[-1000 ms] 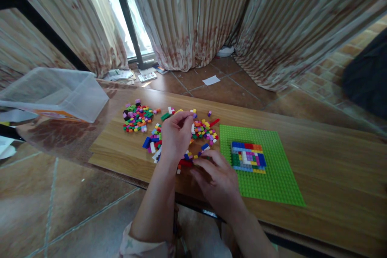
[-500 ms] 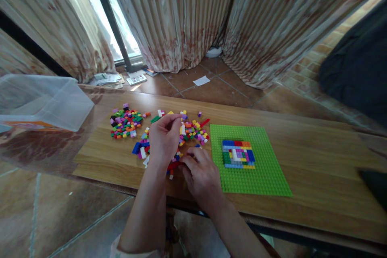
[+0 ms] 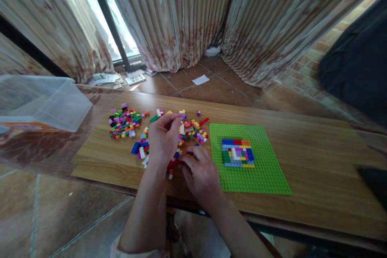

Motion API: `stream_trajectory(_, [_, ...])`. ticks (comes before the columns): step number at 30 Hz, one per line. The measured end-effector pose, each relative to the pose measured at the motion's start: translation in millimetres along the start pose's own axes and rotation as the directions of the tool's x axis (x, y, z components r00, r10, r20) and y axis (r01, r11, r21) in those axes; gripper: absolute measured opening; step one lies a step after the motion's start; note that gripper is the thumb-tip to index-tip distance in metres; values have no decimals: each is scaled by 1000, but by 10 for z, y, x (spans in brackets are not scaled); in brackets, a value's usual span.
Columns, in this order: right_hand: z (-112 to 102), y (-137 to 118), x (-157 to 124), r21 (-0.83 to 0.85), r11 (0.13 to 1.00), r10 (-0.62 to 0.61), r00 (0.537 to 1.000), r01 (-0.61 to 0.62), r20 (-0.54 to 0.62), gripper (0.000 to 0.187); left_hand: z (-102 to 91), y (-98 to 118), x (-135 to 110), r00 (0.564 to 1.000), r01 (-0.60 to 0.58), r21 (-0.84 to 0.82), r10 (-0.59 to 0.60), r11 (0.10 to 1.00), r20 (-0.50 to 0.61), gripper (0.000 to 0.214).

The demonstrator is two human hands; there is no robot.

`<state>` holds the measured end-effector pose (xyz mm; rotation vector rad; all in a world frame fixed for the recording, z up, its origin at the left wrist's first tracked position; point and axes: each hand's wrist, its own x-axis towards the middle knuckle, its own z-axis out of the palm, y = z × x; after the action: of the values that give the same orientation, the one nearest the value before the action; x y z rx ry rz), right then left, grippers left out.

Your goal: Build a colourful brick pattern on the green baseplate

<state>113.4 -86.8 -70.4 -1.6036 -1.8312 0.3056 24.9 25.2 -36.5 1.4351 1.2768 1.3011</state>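
My left hand (image 3: 165, 137) is over the loose toy bricks (image 3: 193, 129), thumb and forefinger pressed together; anything between the tips is too small or hidden to make out. A small white brick (image 3: 182, 128) shows just beside those fingertips. Closer to the table's front edge, my right hand (image 3: 202, 173) has its fingers curled, and what they hold, if anything, is hidden. A long red brick (image 3: 173, 164) lies at its fingertips. To the right is a green baseplate (image 3: 266, 177) bearing a rectangular multicoloured brick build (image 3: 238, 153).
Another heap of small bricks (image 3: 125, 121) lies on the left of the wooden table (image 3: 320, 161). A clear plastic bin (image 3: 72, 105) stands at the far left. Beyond the table are papers (image 3: 200, 80) on the tiled floor and long curtains (image 3: 181, 20).
Both hands hold nearly the same pose and place. The whole view has shifted very slightly; no brick has visibly been moved.
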Motion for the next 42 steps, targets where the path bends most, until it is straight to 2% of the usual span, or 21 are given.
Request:
stream_trajectory(11, [-25, 20, 25, 51, 999, -7, 999, 9, -34, 10, -23, -7, 8, 1000, 4, -20, -5, 1000, -13, 17])
stream_trajectory(14, [-120, 30, 37, 99, 992, 74, 997, -72, -17, 6, -23, -8, 6, 1000, 9, -24, -9, 1000, 7, 17])
stream_trajectory(18, [-348, 92, 21, 259, 947, 208, 977, -189, -46, 9, -10, -2, -12, 998, 16, 2, -16, 1000, 56, 16])
stream_trajectory(23, [-743, 373, -94, 448, 838, 395, 913, -311, -105, 14, 39, 33, -71, 985, 13, 14, -15, 1000, 174, 17])
stream_trajectory(26, [-1033, 639, -222, 558, 739, 503, 860, -378, -83, 20, 120, 52, -149, 944, 1, -9, 2, 1000, 329, 17])
stream_trajectory(29, [-1277, 880, -386, 533, 701, 570, 822, -473, -19, 26, 262, 63, -265, 857, -37, -16, 40, 999, 514, 17])
stream_trajectory(31, [-1361, 990, -488, 480, 699, 587, 808, -530, 36, 28, 374, 74, -352, 802, -80, 1, 64, 997, 594, 17])
stream_trajectory(33, [-1377, 1057, -558, 431, 709, 582, 808, -558, 91, 28, 477, 91, -434, 774, -118, 27, 75, 993, 629, 17])
stream_trajectory(36, [-1328, 1102, -586, 384, 732, 559, 818, -563, 134, 26, 583, 124, -536, 755, -159, 98, 57, 982, 653, 18])
stream_trajectory(42, [-1258, 1121, -516, 352, 767, 538, 837, -536, 103, 22, 669, 128, -663, 705, -301, 212, 67, 930, 706, 15])
